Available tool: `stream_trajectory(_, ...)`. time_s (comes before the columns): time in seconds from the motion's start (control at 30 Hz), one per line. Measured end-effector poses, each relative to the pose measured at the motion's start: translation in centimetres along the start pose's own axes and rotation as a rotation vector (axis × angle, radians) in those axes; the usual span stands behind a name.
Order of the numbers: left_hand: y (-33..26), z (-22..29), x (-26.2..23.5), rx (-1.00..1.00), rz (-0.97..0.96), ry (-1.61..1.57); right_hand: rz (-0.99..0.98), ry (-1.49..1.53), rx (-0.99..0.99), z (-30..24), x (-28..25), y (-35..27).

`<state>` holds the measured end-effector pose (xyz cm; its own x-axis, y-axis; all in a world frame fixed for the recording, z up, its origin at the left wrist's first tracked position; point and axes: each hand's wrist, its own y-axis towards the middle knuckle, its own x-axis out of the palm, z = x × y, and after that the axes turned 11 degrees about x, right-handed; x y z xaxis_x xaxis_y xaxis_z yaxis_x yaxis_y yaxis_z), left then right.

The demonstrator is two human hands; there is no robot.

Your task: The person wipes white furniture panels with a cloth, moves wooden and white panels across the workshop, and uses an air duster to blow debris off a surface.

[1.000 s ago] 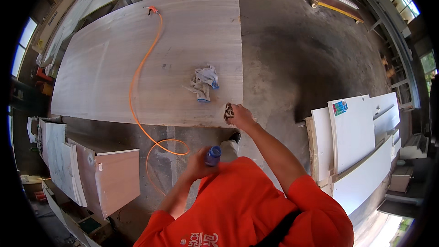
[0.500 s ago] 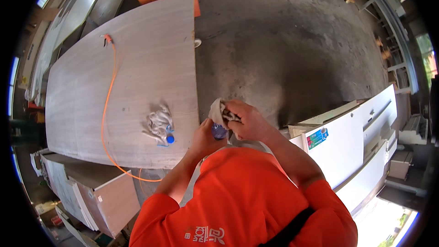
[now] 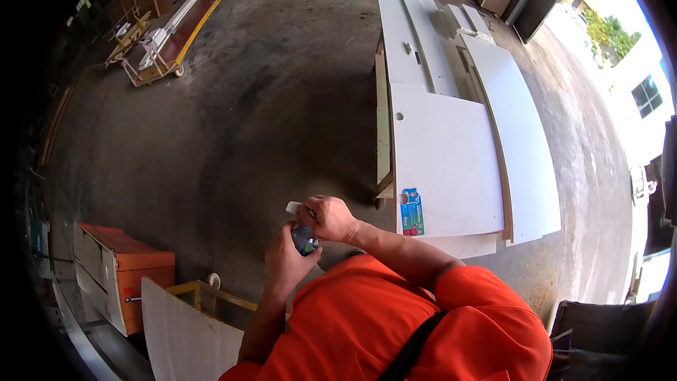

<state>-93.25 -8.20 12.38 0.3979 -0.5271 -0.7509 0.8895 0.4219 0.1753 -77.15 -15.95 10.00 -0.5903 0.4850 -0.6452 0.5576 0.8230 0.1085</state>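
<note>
The left hand (image 3: 290,262) is wrapped around a small blue plastic bottle (image 3: 305,240), holding it upright close to the chest — a steadying grip, it seems, so the other hand can work at the top. The right hand (image 3: 330,217) is closed over the bottle's upper end, fingers curled and pinching a small white scrap, perhaps cloth or paper (image 3: 293,207), against it. Both forearms come up from the orange sleeves with elbows bent and wrists meeting over the grey concrete floor (image 3: 233,120). To the right lie stacked white flat panels (image 3: 444,148); lower left stands an orange box-like cabinet (image 3: 130,268).
</note>
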Motion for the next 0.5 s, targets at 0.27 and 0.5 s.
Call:
stream_trajectory(0.27,12.1,-7.8,-7.0,0.448,0.197,-0.169,0.735,0.803,0.741,6.6,-3.9,1.6)
stream_trajectory(0.5,25.7,-6.1,0.2,0.574,-0.165,-0.350,1.087,-0.007,0.518,8.7,-11.9,4.3)
